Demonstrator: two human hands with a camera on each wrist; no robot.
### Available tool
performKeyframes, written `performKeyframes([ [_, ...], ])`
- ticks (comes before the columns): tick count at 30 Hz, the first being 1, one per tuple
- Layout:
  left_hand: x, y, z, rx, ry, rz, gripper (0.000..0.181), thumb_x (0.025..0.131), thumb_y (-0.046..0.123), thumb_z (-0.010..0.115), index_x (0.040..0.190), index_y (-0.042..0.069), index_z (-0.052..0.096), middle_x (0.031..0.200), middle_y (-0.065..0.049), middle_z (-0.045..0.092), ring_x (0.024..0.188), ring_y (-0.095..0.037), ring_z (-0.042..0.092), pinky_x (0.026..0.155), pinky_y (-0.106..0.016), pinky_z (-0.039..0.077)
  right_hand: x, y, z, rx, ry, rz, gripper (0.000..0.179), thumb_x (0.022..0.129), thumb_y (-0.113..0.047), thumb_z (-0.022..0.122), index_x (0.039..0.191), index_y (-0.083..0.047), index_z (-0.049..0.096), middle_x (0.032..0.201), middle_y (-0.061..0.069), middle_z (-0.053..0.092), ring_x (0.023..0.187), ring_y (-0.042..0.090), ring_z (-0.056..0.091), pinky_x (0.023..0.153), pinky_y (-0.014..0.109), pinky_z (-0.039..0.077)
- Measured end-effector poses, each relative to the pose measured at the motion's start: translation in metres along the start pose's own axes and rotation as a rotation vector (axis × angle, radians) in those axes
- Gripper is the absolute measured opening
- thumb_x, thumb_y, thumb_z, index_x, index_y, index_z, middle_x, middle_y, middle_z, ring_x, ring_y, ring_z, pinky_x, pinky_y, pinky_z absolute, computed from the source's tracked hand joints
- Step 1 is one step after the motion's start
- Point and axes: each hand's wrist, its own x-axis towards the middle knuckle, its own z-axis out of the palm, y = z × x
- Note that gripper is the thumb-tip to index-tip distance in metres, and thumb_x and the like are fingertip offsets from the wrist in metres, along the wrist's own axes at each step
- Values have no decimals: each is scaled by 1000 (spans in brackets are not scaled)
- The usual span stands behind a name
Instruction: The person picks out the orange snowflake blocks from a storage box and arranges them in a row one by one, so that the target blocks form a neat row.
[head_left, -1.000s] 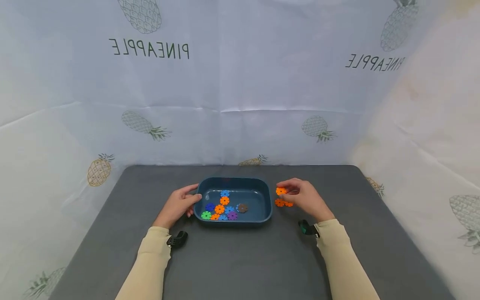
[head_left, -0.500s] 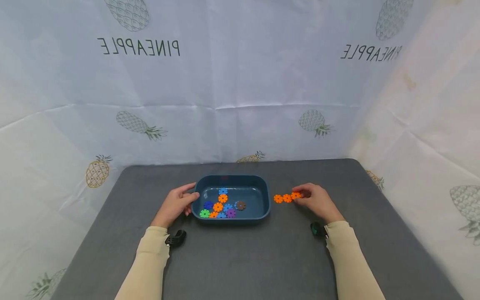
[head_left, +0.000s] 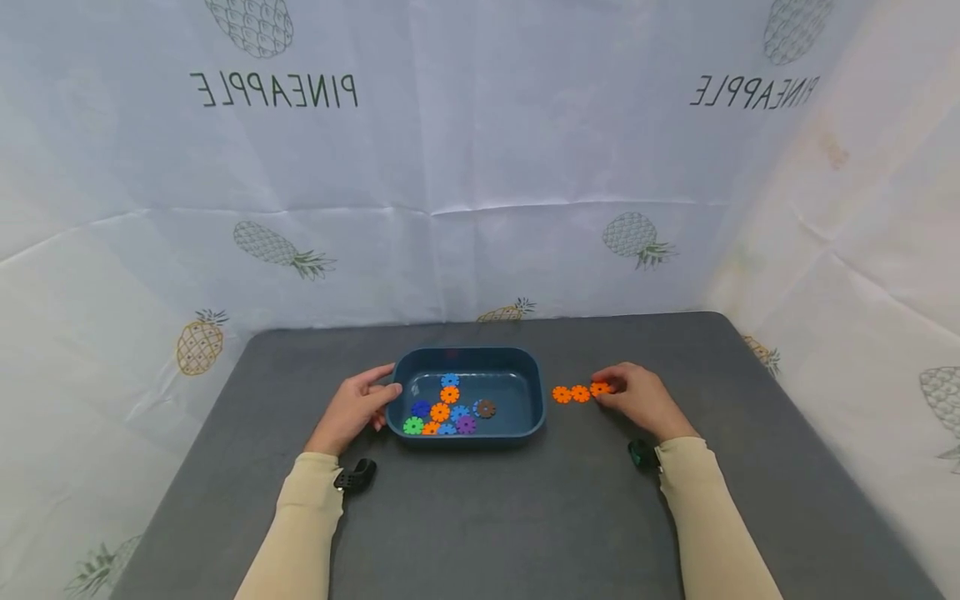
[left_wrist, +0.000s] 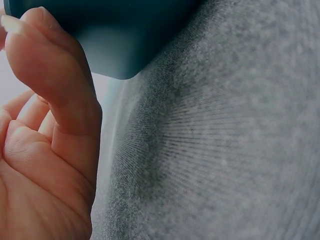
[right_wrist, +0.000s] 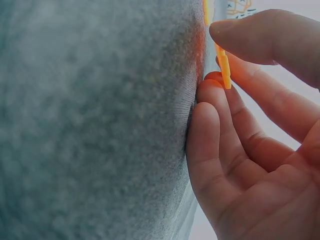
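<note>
The left hand (head_left: 352,410) holds the left end of a dark blue tray (head_left: 517,392). Its grip pinches the rim, with the thumb on top. The tray sits on the gray tabletop (head_left: 487,517). Inside are flat little pieces shaped like flowers: a green piece (head_left: 413,426), a dark blue piece (head_left: 421,409), a purple piece (head_left: 466,425), a brown piece (head_left: 486,408), and some light blue and orange ones. Most are in the left half.

Just right of the tray, three orange pieces make a row. The left orange piece (head_left: 562,395) is nearest the tray, and the middle orange piece (head_left: 581,393) is next to it. The right hand (head_left: 637,400) has its grip pinching the right orange piece (head_left: 600,389) between thumb and finger. I can't tell if the three are joined. Behind the tabletop hangs a white cloth (head_left: 525,158) with pineapples on it.
</note>
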Motion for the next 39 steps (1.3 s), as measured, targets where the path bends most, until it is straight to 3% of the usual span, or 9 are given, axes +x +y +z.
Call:
performKeyframes([
  [27,-7,0,-17,34,18,-6,64,103,32,75,160,9,53,69,-2,65,59,-19,59,60,-31,57,6,-8,7,26,-33,7,36,100,-22,79,133,-10,76,132,17,68,108,29,67,95,51,59],
  [33,-4,1,-11,5,3,2,65,103,33,75,160,10,53,68,-1,64,58,-18,59,59,-30,57,-1,-12,-6,10,-30,17,37,102,-25,76,136,-10,74,130,16,70,108,28,67,93,51,59],
  [39,2,0,-1,-13,-2,26,64,102,33,76,158,11,55,68,-1,65,57,-18,58,58,-30,57,-7,-31,-17,28,-6,-34,37,103,-23,75,137,-9,73,123,12,73,108,30,70,92,52,61],
])
